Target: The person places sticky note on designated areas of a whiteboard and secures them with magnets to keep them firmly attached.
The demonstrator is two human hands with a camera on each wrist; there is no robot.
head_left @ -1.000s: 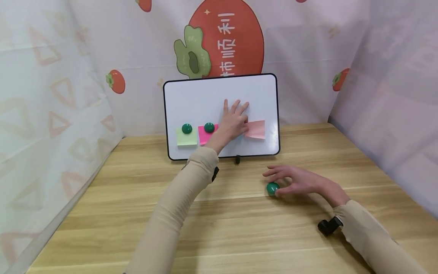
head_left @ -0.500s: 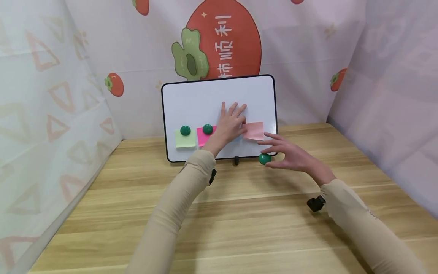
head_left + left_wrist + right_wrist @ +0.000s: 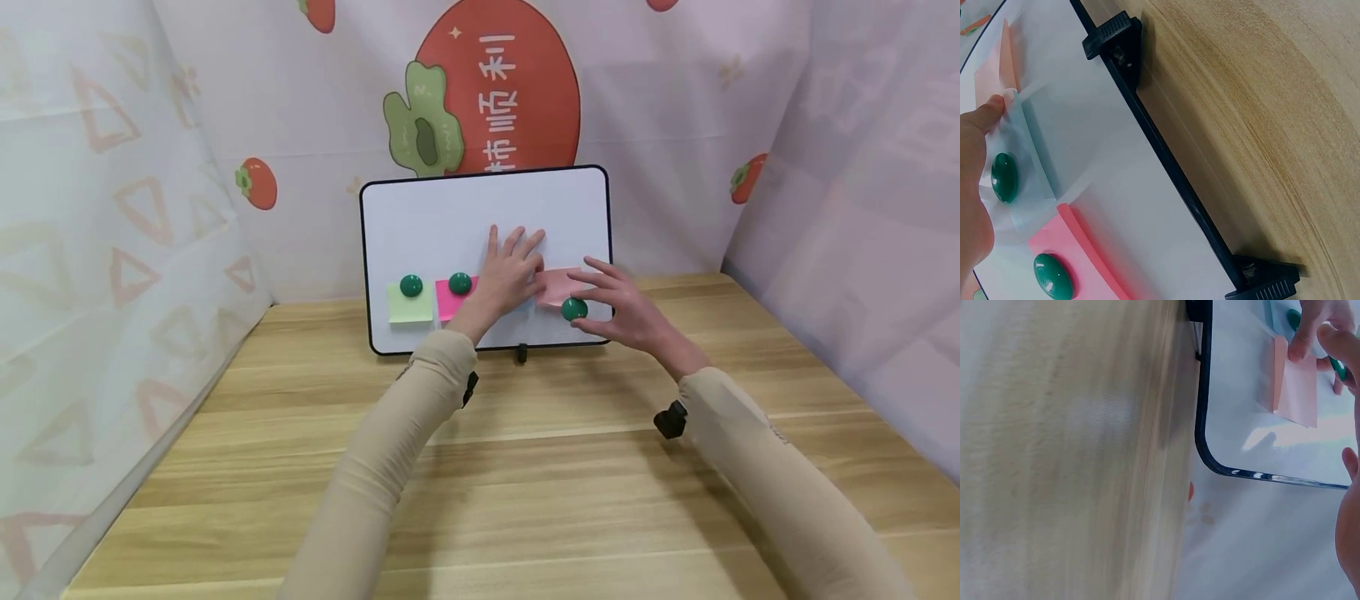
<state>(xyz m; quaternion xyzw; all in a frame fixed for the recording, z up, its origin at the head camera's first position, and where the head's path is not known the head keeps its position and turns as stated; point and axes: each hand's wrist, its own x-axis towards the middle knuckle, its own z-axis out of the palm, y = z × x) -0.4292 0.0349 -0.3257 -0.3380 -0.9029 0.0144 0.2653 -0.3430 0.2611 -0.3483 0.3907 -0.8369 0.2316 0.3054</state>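
Observation:
My left hand [image 3: 508, 275] reaches to the whiteboard [image 3: 420, 221], its fingers spread on the surface. Its thumb presses the edge of a peach sticky note [image 3: 988, 78], whose lower edge curls outward. In front of that note, my right hand [image 3: 636, 315] pinches a green round magnet [image 3: 573, 309] between thumb and fingertips. A light blue sticky note [image 3: 1032, 162] bears another green magnet [image 3: 1004, 178]; my left hand mostly hides both in the head view. Farther left are a hot pink note [image 3: 449, 307] and a pale green note [image 3: 409, 311], each with a green magnet at its top.
The whiteboard stands tilted on black feet [image 3: 1119, 40] at the back of the wooden table [image 3: 525, 500]. Patterned cloth [image 3: 675, 100] hangs behind it and along both sides. Black wrist cameras [image 3: 670, 420] sit at the sleeves.
My right hand has lifted the green magnet from the table and carried it up and forward to the peach note. My left hand has stayed on the board.

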